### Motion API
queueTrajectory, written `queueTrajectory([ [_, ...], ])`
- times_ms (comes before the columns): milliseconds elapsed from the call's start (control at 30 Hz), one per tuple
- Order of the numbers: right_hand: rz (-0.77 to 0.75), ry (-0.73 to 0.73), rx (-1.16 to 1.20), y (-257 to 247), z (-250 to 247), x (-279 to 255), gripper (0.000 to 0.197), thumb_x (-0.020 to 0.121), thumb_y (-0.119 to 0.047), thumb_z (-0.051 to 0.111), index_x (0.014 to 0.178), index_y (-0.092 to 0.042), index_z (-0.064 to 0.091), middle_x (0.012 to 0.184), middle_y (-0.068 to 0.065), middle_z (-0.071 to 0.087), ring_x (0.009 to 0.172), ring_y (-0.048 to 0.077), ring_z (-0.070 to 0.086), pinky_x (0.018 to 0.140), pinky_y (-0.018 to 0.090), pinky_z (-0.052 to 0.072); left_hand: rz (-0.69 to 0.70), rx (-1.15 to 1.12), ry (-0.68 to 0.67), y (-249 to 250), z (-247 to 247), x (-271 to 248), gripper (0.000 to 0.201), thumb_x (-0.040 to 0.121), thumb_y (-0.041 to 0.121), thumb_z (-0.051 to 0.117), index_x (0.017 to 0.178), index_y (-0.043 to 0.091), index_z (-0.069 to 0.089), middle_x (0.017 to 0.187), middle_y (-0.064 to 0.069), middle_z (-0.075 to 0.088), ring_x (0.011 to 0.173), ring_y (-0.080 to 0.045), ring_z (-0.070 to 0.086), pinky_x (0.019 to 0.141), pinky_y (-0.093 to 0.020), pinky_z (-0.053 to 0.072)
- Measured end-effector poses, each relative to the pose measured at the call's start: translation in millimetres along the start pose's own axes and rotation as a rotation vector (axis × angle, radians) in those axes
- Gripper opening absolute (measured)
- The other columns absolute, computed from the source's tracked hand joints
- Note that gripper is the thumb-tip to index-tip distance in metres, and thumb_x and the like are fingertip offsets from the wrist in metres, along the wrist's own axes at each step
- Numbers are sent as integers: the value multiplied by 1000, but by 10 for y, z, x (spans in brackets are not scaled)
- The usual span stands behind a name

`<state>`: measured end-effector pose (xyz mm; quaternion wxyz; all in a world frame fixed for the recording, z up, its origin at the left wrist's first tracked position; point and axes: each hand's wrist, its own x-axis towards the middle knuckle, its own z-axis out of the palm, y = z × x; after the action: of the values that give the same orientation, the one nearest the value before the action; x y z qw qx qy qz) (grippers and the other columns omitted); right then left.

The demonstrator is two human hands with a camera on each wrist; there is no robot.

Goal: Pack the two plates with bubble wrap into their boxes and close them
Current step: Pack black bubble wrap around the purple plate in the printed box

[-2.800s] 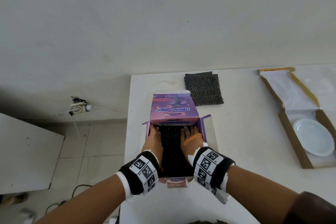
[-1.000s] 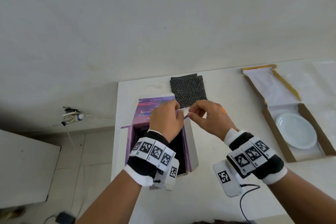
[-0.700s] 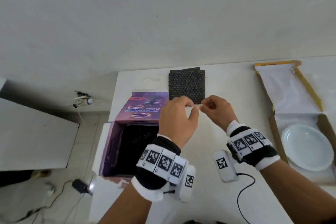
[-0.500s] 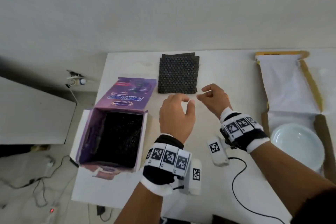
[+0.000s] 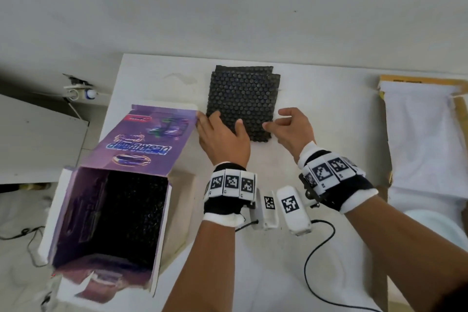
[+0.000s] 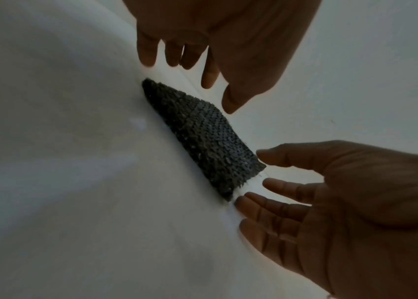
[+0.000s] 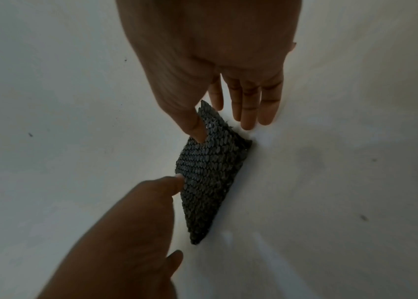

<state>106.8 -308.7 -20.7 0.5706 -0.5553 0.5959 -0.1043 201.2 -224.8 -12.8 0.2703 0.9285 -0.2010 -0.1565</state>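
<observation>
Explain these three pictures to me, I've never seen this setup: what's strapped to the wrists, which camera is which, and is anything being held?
No robot: a person's bare hands, with marker bands and small cameras on the wrists. The big picture is from a head camera; the two dark ones look along each hand. On the white table lie a folded black bubble wrap, an open purple box lined with black wrap, and a brown box. The left hand and right hand reach the wrap's near edge, fingers open; nothing is gripped yet.
</observation>
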Motion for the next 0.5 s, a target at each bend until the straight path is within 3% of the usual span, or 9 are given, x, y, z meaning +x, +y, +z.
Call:
queueTrajectory([
  [67,60,-8,86,-33,30,73,51,73,-23,77,116,-14,51,99,8,64,88,21,63,85,42,55,-48,33,4,13,66,64,57,89,32,56,136,6,39,154,-20,16,143,-30,12,112,-43,18],
  [233,128,21,180,-98,80,176,50,75,-18,76,118,-9,52,89,6,64,77,19,63,68,33,56,-58,109,-57,-38,219,66,64,87,34,57,140,9,33,154,-19,19,143,-31,13,113,-47,15],
  [333,122,56,123,-82,144,193,53,70,-24,78,115,-10,56,99,11,67,84,25,65,75,37,56,-90,85,-48,-80,206,52,72,82,35,63,141,11,30,154,-17,19,140,-30,19,109,-47,22],
  [400,117,55,94,-63,159,161,48,68,-24,79,109,-9,60,99,12,68,83,25,64,72,35,54,-126,90,-19,-100,153,69,78,78,39,65,141,11,29,152,-16,24,136,-32,25,105,-47,26],
  [500,122,17,55,8,131,75,21,72,-19,76,85,-7,66,77,6,65,65,19,59,58,29,47,-158,129,-33,-110,68,95,82,76,47,64,141,11,29,141,-13,42,128,-31,35,100,-45,27],
])
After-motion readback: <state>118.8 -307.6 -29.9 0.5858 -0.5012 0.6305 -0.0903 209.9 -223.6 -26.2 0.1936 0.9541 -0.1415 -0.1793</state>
